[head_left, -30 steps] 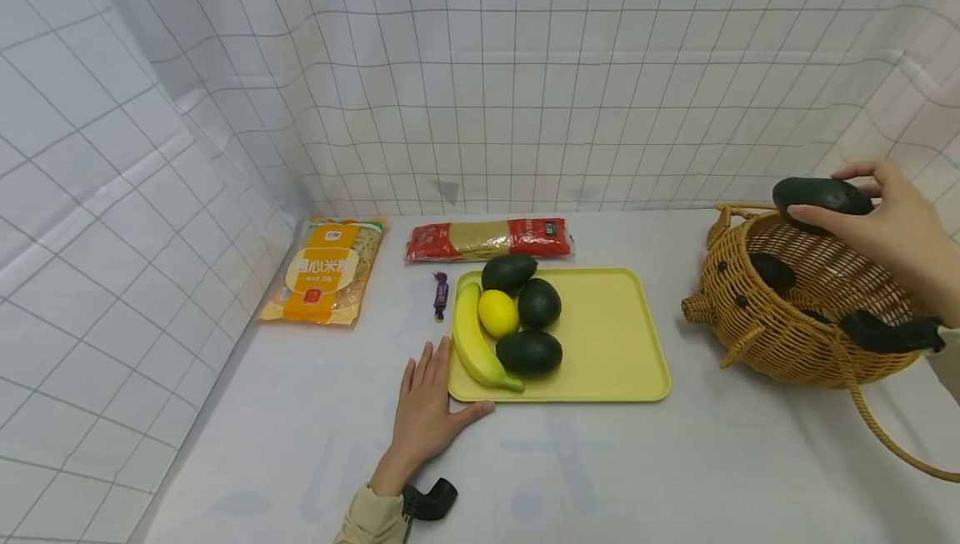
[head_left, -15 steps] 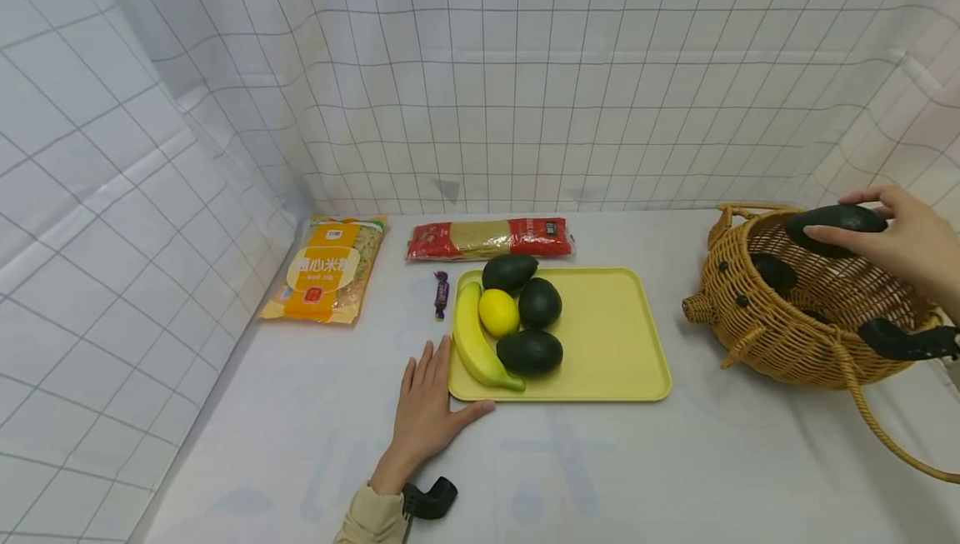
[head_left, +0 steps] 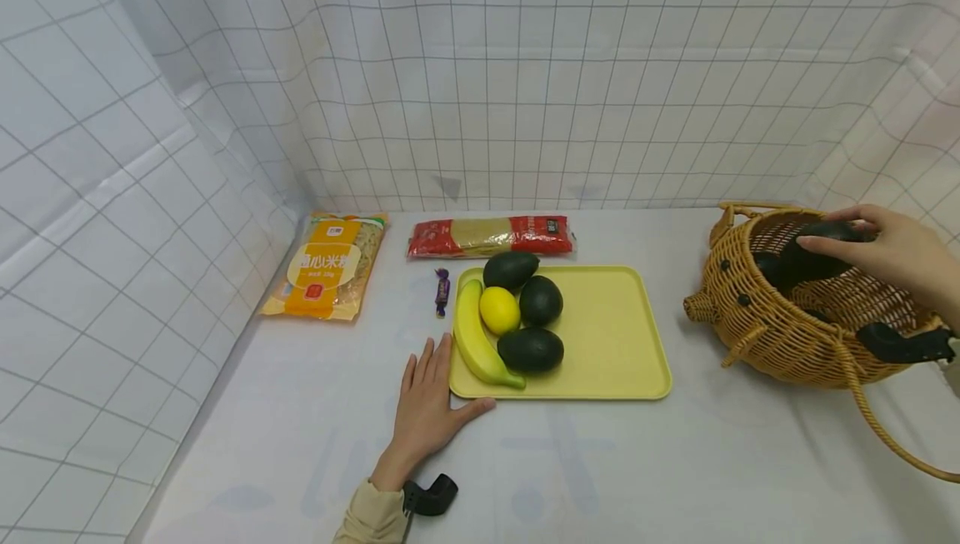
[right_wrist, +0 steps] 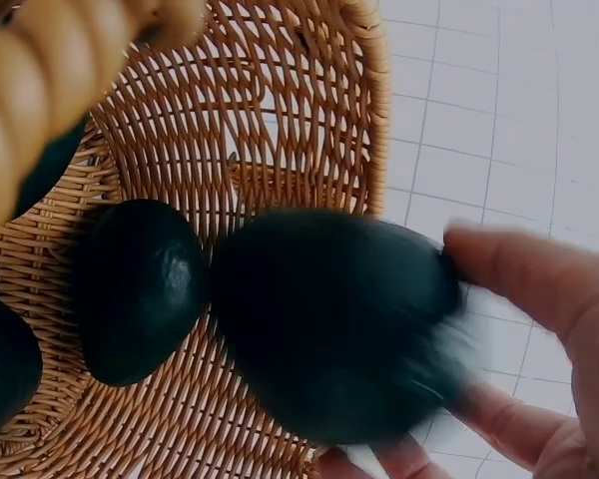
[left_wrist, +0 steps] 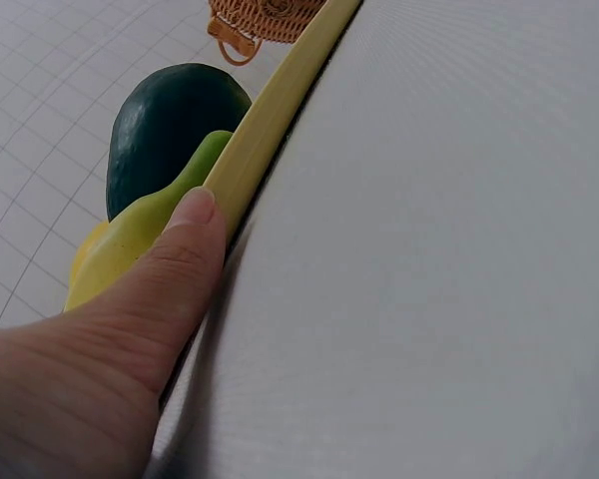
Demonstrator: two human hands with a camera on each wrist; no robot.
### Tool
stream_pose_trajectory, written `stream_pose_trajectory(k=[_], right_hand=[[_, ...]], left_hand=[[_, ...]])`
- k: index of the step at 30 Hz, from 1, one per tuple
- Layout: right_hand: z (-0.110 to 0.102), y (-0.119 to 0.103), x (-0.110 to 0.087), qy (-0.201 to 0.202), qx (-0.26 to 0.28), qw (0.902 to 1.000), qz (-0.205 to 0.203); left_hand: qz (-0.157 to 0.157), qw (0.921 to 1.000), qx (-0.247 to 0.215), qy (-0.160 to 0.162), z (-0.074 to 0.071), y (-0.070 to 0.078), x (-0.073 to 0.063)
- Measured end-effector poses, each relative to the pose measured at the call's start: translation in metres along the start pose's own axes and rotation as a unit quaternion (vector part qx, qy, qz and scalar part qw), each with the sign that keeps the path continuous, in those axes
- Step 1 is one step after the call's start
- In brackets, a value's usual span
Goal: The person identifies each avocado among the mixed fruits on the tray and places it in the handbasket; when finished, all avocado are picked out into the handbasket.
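My right hand grips a dark green avocado, tilted down inside the mouth of a wicker basket at the right. In the right wrist view, thumb and fingers lie around one end of this avocado, which is blurred. Another avocado lies inside the basket beside it, with others partly hidden. My left hand lies flat at the near left corner of a yellow tray; the left wrist view shows its thumb against the rim. The tray bears a banana, a lemon and 3 avocados.
Behind the tray lies a red and clear packet of noodles. A purple wrapped candy sits left of the tray, and an orange pasta bag farther left. The basket's rope handle loops onto the table. Gridded white cloth hangs behind.
My right hand first moved slightly right with the avocado, then lowered; the avocado has tipped from level above the basket to slanting down inside it. The left hand stays put.
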State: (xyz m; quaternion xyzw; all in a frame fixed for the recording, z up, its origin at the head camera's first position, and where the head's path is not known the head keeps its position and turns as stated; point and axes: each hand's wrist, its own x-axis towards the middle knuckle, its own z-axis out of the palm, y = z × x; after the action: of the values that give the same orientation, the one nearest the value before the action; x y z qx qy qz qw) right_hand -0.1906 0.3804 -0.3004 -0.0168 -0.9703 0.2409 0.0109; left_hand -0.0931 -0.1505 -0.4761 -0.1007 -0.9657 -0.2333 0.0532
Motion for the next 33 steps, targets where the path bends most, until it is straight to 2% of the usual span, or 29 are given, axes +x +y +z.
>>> stream_pose_trajectory(k=[4, 8, 12, 18, 22, 27, 29, 33], right_hand=[[0.0, 0.002, 0.0, 0.007, -0.001, 0.9998, -0.019], [0.0, -0.005, -0.002, 0.014, -0.005, 0.9995, -0.026], [0.002, -0.023, -0.007, 0.017, -0.001, 0.9992, -0.036], [0.013, -0.059, -0.02, 0.037, 0.017, 0.9958, -0.082], [0.028, -0.082, -0.03, 0.075, 0.03, 0.988, -0.132], [0.055, -0.108, -0.04, 0.122, 0.035, 0.9703, -0.206], [0.067, -0.118, -0.043, 0.128, 0.034, 0.9647, -0.228], [0.09, -0.134, -0.047, 0.119, 0.042, 0.96, -0.25]], left_hand=[[0.003, 1.0, 0.0, 0.002, 0.0, 0.0, 0.0], [0.002, 1.0, -0.001, 0.001, -0.001, 0.0, 0.001], [0.002, 1.0, -0.002, 0.0, -0.001, 0.0, 0.001], [0.005, 1.0, 0.0, 0.003, 0.0, 0.0, 0.001], [0.006, 1.0, 0.0, 0.005, 0.0, 0.0, 0.0], [0.006, 1.0, 0.0, 0.007, 0.001, -0.001, 0.0], [0.007, 0.9999, 0.0, 0.008, 0.001, -0.001, 0.0], [0.01, 0.9999, 0.002, 0.008, 0.002, -0.002, 0.001]])
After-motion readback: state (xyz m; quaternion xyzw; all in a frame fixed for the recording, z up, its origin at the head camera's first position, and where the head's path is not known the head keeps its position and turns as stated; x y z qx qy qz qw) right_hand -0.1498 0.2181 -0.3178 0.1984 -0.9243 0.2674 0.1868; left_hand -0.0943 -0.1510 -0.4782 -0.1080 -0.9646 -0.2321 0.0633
